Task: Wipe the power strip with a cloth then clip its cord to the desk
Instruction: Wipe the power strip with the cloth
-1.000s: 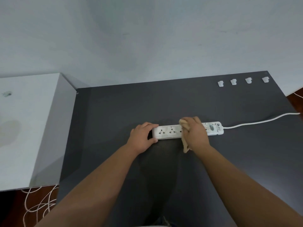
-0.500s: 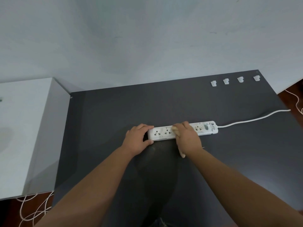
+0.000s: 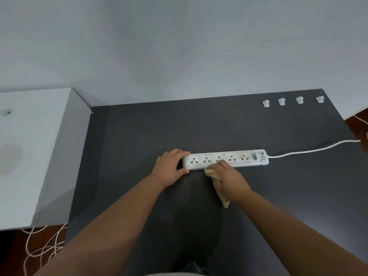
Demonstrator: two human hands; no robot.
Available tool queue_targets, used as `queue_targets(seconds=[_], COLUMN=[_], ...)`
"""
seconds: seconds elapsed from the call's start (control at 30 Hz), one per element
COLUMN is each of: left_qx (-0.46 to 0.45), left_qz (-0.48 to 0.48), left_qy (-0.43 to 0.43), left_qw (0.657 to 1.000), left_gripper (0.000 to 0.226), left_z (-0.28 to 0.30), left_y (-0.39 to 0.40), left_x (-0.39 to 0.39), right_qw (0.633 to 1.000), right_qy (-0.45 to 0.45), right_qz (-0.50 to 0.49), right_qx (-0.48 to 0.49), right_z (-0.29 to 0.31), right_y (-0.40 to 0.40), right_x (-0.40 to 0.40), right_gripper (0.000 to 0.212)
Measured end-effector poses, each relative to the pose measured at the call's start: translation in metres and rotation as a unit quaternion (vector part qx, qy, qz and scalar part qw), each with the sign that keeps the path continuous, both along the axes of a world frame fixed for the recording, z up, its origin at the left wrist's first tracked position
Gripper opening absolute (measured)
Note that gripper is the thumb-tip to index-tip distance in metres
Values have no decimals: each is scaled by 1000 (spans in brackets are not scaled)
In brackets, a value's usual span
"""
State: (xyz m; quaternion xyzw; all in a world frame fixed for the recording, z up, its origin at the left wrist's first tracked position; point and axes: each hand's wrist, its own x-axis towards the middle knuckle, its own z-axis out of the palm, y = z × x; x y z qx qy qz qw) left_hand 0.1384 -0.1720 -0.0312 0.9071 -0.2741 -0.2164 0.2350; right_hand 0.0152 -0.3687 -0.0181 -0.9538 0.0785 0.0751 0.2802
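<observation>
A white power strip [image 3: 237, 159] with several sockets lies flat in the middle of the dark grey desk [image 3: 139, 136]. My left hand [image 3: 171, 166] grips its left end. My right hand [image 3: 229, 179] is closed on a crumpled beige cloth [image 3: 218, 181], pressed against the strip's near edge around its middle. A tail of the cloth hangs out below my wrist. The strip's white cord [image 3: 310, 151] runs right, off the desk edge. Several white cord clips [image 3: 265, 103] stand in a row at the desk's far right.
A white cabinet [image 3: 35, 148] stands against the desk's left side. Loose white cables [image 3: 39, 248] lie on the floor at lower left. A pale wall rises behind the desk. More cable shows on the floor at far right [image 3: 361, 121].
My right hand has slid the cloth leftward along the strip and down to its near edge, uncovering the sockets and switch at the right. My left hand has kept hold of the left end.
</observation>
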Motion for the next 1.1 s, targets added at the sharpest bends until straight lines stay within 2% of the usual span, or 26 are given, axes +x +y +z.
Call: queue_targets(seconds=[0.03, 0.07, 0.13, 0.2, 0.3, 0.4, 0.53, 0.6, 0.67, 0.7, 0.83, 1.0, 1.1], left_qx=[2, 3, 0, -8, -15, -15, -3, -2, -4, -7, -16, -10, -8], left_qz=[-1, -2, 0, 4, 9, 8, -1, -7, -7, -5, 0, 0, -3], left_qy=[0, 1, 2, 4, 6, 9, 11, 7, 8, 9, 6, 0, 0], left_qw=[1000, 1000, 1000, 1000, 1000, 1000, 1000, 1000, 1000, 1000, 1000, 1000, 1000], left_gripper=[62, 62, 61, 61, 61, 61, 62, 62, 62, 62, 62, 62, 61], left_z=[0, 1, 1, -1, -5, -4, -2, -1, 0, -1, -2, -2, -1], left_y=[0, 0, 0, 1, 2, 1, 0, 0, 1, 1, 1, 0, 1], left_x=[0, 0, 0, -1, -2, -1, -1, 0, 1, 1, 0, -1, 0], right_qw=[1000, 999, 981, 961, 963, 978, 991, 981, 961, 958, 979, 997, 999], right_qy=[-6, -19, -49, -67, -32, -15, -40, -62, -58, -43, -25, -18, -2], right_qz=[11, -28, -175, -264, -268, -209, -106, -169, -268, -283, -195, -58, 44], right_qx=[14, 36, 72, 43, 9, 0, 71, 79, 40, 12, -43, -39, -22], right_z=[2, 5, 7, 5, 1, 0, 3, 7, 6, 4, -4, -4, 3], right_y=[-1, -6, -21, -32, -24, 2, 11, -4, -20, -22, 5, 46, 38], right_x=[-3, -3, 2, 10, 21, 26, 25, 22, 23, 25, 41, 51, 40], right_gripper=[33, 33, 32, 31, 32, 33, 29, 29, 30, 31, 32, 36, 39])
